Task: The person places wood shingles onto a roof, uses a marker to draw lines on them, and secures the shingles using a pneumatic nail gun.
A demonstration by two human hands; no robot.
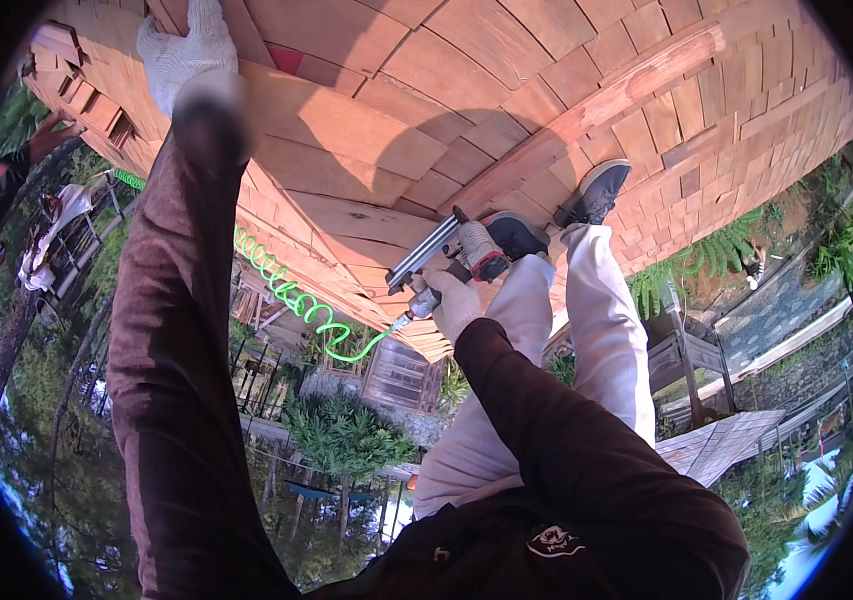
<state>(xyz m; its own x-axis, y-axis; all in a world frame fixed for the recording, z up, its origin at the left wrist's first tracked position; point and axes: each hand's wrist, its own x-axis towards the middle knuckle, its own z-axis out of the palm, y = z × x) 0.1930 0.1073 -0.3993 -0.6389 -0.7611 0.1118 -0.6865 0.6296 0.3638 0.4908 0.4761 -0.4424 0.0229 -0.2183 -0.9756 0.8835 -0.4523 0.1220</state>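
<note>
My left hand (187, 55), in a pale knit glove, reaches to the upper left and rests against the wooden shingles (342, 110), its thumb and fingers apart; a blurred patch covers the wrist. My right hand (452, 295), also gloved, is closed round the handle of a pneumatic nail gun (477, 250) with a long silver magazine, held low over the roof beside my shoes. A green coiled air hose (292, 295) runs from the gun's fitting toward the upper left.
Long wooden battens (617, 95) cross the sloping shingled roof. My shoes (592, 190) stand on it. Another person's arm (42, 145) shows at the far left, near cloth-draped railings (67, 230). Past the roof edge are trees (342, 420), a paved path (757, 300) and a lower roof (717, 445).
</note>
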